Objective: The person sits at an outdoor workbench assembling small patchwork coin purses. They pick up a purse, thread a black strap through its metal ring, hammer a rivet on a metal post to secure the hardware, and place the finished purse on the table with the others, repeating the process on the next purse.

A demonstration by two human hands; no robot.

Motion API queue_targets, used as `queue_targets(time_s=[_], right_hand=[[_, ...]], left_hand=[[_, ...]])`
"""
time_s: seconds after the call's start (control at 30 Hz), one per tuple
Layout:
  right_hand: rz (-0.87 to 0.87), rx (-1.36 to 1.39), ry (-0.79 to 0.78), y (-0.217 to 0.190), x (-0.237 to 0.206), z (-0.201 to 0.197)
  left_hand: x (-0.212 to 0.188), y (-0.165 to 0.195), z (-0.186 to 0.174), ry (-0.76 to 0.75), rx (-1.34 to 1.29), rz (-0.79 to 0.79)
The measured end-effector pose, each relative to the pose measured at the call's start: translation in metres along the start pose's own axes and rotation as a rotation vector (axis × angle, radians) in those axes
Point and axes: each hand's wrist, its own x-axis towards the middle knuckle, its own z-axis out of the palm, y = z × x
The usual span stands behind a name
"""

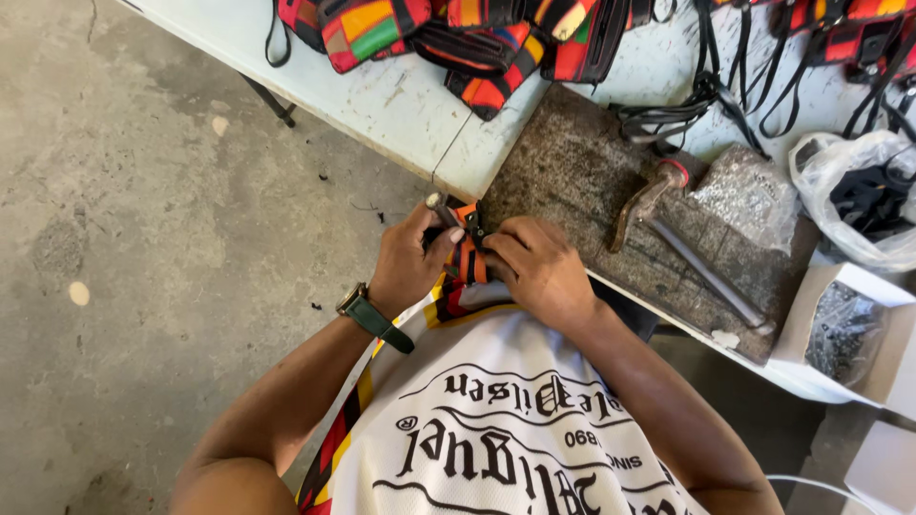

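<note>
Concrete floor left of frame; white scuffed surface runs across the upper half. At frame centre, left hand and right hand both pinched shut on a small orange-and-black fabric strap piece, metal fitting at its top. Unfinished by the look of it; stage unclear. Finished-looking multicoloured patchwork bags piled upper centre. Hammer and steel rod on rusty metal slab, right. Nothing blocking the hands.

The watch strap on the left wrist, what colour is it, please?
Dark green watch strap, clearest in the head view.
</note>
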Motion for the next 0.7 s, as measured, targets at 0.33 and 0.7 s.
queue_targets(time_s=[0.33, 0.7], right_hand=[[0.337, -0.213, -0.162, -0.02, -0.044, -0.022], [0.027, -0.121, 0.037, -0.007, 0.019, -0.026]], left_hand=[[-0.001, -0.002, -0.001, 0.03, -0.014, -0.009], [0.001, 0.0, 0.001, -0.004, -0.055, -0.027]])
